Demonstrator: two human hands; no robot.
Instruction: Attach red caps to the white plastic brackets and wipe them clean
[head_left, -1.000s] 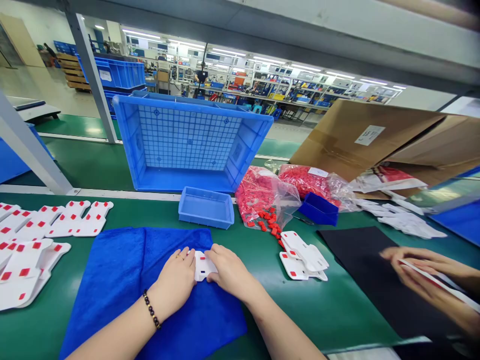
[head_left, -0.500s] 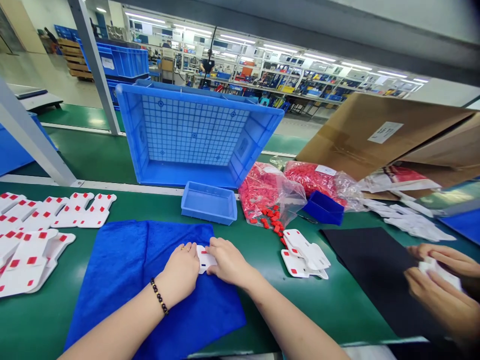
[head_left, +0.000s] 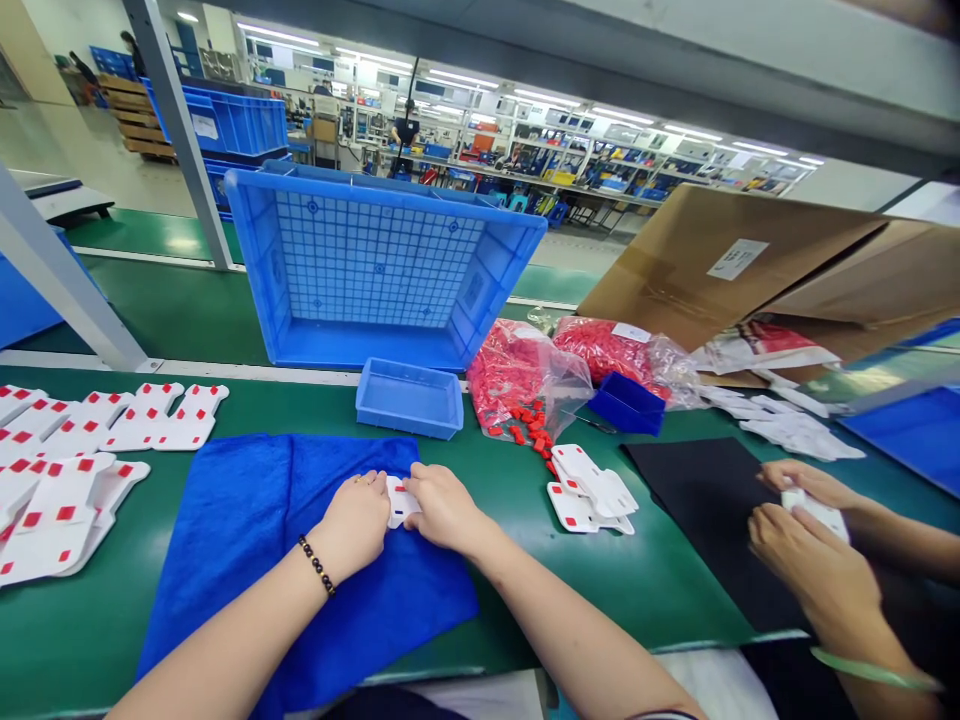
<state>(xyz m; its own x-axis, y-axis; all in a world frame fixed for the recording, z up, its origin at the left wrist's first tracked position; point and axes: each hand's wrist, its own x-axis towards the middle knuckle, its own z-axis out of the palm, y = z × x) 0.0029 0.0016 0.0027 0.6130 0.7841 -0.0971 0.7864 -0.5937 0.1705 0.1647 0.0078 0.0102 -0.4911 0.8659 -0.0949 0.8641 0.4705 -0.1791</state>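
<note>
On the blue cloth point(head_left: 315, 580) lies a white plastic piece point(head_left: 400, 501) with red squares and a small dark slot. My left hand point(head_left: 358, 522), a beaded bracelet at its wrist, grips the piece's left side, its fingers together. The piece's right side is held by my right hand point(head_left: 444, 508). Part of the piece is hidden under both hands. To the right sits a small pile of white pieces point(head_left: 592, 490), with loose red parts point(head_left: 534, 428) just behind it. Many more white pieces point(head_left: 75, 500) with red squares are spread on the left.
Behind the cloth are a small blue tray point(head_left: 409, 400) and a large tilted blue crate point(head_left: 375, 345). Bags of red parts point(head_left: 510, 365), a dark blue bin point(head_left: 628, 404) and a cardboard box point(head_left: 697, 260) stand back right. Another person's hands point(head_left: 810, 530) hold a white piece over a black mat point(head_left: 705, 520).
The view has shifted slightly, so most things appear a little further left. My hands keep their hold on the white piece. More of the other person's forearms shows, with a green band.
</note>
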